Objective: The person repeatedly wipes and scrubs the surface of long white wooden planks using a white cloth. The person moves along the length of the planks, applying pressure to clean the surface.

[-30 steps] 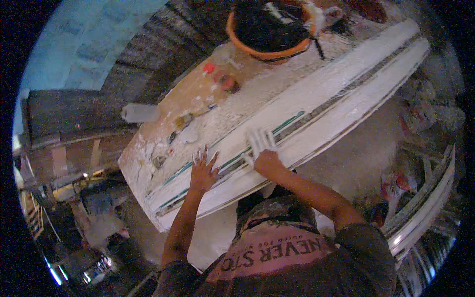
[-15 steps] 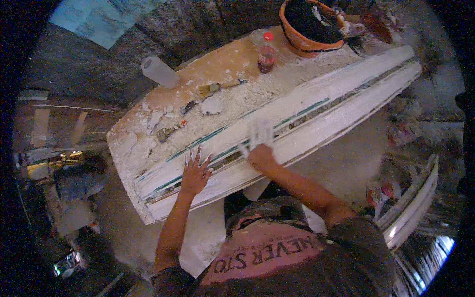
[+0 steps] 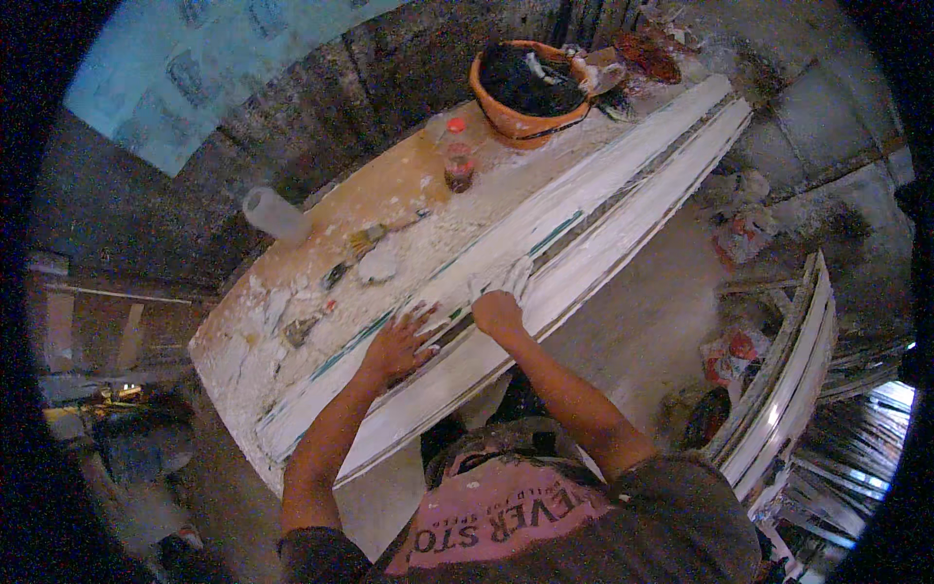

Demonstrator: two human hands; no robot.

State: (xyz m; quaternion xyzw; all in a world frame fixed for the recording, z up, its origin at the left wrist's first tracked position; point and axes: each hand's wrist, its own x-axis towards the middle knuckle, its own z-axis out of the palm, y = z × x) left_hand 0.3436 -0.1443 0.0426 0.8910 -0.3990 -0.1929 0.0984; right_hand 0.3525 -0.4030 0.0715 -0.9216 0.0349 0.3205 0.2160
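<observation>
A long white ridged plaster moulding (image 3: 623, 219) with green streaks and a dark groove lies diagonally along the table's near side. My left hand (image 3: 397, 343) rests on its left half, fingers spread, holding nothing. Farther right along the same piece, my right hand (image 3: 498, 313) is closed on a whitish wad (image 3: 513, 277), pressed against the surface. The wad looks like cloth or fibre; its exact kind is hard to make out. Beyond my hands, a paintbrush (image 3: 368, 237) lies beside a pale flat lump (image 3: 377, 264).
White crumbs cover the table (image 3: 229, 365). Along its far side stand a translucent white container (image 3: 274, 214), a red jar (image 3: 458, 167) and an orange basin (image 3: 525, 127) with a black inside. More white mouldings (image 3: 778, 409) lean at the right.
My view has shifted, so the table sits lower left. My left hand has slid right along the moulding, closer to my right hand. The wad, blurred before, is now sharper under my right hand.
</observation>
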